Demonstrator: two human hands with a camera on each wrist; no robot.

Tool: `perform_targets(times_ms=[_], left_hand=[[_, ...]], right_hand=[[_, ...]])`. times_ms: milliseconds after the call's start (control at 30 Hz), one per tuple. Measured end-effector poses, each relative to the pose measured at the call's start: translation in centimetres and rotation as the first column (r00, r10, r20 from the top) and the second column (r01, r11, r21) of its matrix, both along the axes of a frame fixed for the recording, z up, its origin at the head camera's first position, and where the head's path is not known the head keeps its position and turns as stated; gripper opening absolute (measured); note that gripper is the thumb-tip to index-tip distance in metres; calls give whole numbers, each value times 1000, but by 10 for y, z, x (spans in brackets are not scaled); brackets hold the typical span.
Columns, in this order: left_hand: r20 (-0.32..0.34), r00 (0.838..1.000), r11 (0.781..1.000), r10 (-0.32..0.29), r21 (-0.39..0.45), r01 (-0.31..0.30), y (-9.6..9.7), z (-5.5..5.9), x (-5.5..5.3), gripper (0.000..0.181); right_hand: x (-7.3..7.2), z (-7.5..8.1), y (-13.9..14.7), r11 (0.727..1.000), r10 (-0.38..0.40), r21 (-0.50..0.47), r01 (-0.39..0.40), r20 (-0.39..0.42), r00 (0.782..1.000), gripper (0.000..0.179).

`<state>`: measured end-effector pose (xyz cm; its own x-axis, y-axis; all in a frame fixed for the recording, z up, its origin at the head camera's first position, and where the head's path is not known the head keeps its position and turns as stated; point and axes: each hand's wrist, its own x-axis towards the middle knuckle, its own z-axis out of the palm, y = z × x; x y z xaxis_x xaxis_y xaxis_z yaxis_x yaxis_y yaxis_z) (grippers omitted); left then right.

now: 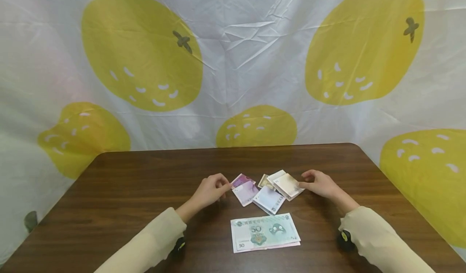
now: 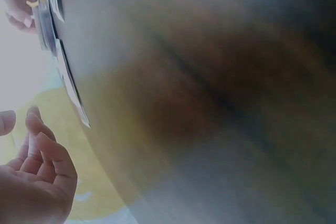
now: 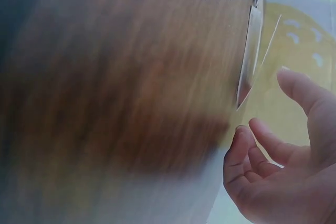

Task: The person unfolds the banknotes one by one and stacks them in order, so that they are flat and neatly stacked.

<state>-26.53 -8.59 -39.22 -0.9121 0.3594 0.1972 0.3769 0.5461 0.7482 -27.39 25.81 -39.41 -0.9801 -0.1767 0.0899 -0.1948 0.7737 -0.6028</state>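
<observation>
Several play banknotes lie loosely piled on the brown table. At the left of the pile, beside the purple banknotes [image 1: 245, 192], is my left hand [image 1: 211, 190]; the left wrist view shows its fingers loosely bent, thumb apart, nothing between. My right hand [image 1: 320, 184] is at the other side, its thumb tip right at the edge of the tan banknotes [image 1: 289, 185]. A gap shows between the right thumb and fingers [image 3: 239, 156]. Pale blue banknotes [image 1: 269, 200] sit between, partly covering a brown-gold banknote [image 1: 265, 181]. Nearer me lies a green 50 banknote [image 1: 265, 232] over a pinkish one.
The dark wooden table [image 1: 145, 176] reaches back to a white curtain [image 1: 255, 62] with large yellow fruit prints. Cream sleeves cover both forearms, with a dark band at each wrist.
</observation>
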Motion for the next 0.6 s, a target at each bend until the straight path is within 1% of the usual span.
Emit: perform_targets(times_ms=[133,233,433,600], left_hand=[[-1,1000,1000,2,-1,-2,3,0,-5,13],[11,1000,1000,-4,-8,4,9,0,-8,12],[9,999,999,-36,-27,36,32,1,-15,15],[23,998,998,-62,-16,62,53,4,-19,18]], right_hand=[[-2,-1,-2,1000,7,3,-7,19,1000,43],[-4,-3,-3,1000,3,11,-3,36,999,44],[-6,-5,-3,1000,1,7,-1,54,999,44],[-6,-4,-2,999,9,-49,-5,75,997,43]])
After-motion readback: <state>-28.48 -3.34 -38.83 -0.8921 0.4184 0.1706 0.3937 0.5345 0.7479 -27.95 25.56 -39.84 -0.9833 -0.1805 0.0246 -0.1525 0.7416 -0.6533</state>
